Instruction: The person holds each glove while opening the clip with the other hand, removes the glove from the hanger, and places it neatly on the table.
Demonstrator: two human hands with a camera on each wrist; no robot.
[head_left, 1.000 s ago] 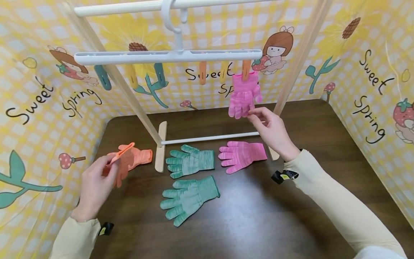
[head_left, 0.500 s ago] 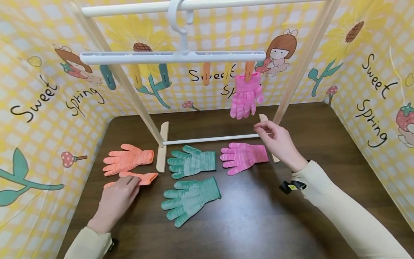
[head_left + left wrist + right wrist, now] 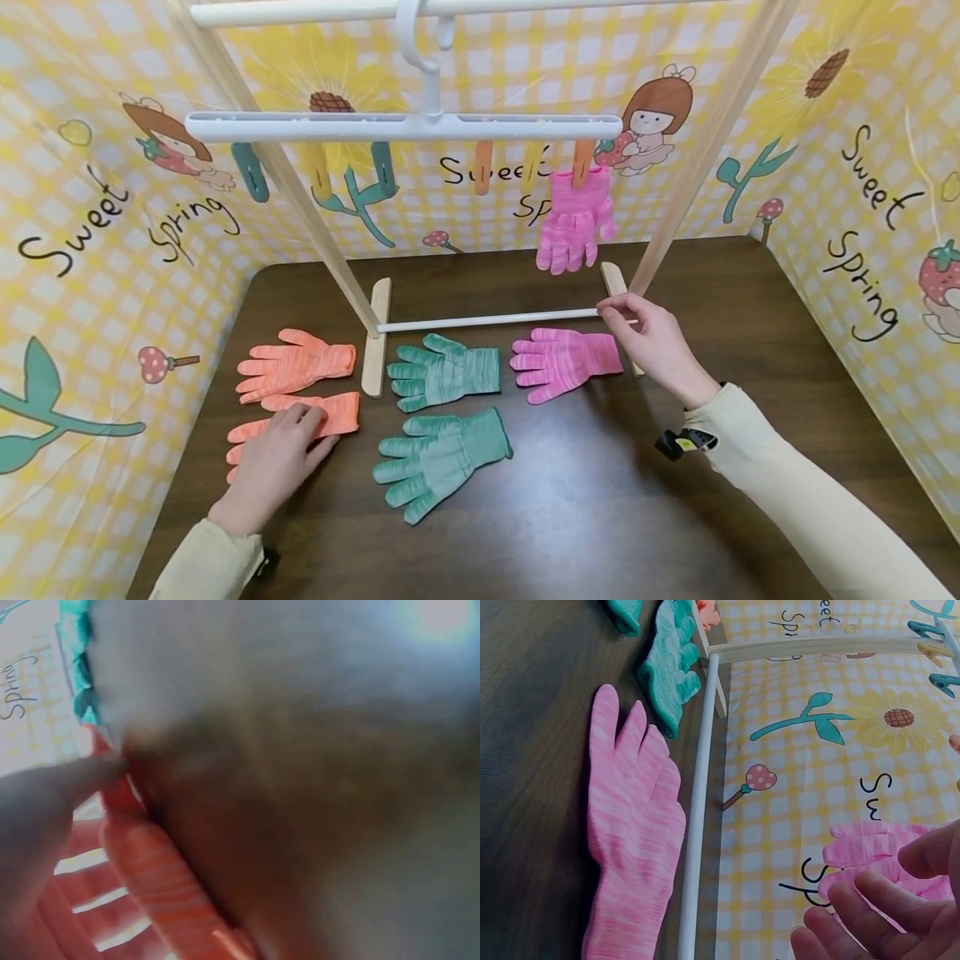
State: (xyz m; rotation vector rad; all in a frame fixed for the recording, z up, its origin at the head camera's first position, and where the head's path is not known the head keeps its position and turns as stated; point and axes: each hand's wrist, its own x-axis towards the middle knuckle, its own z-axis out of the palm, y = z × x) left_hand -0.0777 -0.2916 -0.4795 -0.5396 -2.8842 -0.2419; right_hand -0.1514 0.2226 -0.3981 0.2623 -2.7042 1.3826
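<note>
My left hand rests on the lower orange glove, which lies flat on the table; part of that glove is hidden under the hand. Its fingertips touch the fabric near the cuff, with the thumb apart from them. The left wrist view is blurred, with the orange glove beside a finger. My right hand hovers by the rack's right foot, loosely curled and holding nothing. Above it, a pink glove hangs from an orange clip. Another pink glove lies to the hand's left.
A second orange glove and two green gloves lie on the dark table. The white hanger, with several coloured clips, hangs on a wooden rack. A low white rod joins its feet.
My left hand lowered the orange glove from above the other one and laid it flat nearer the front. My right hand left the hanging pink glove's fingertips and moved down to the right.
</note>
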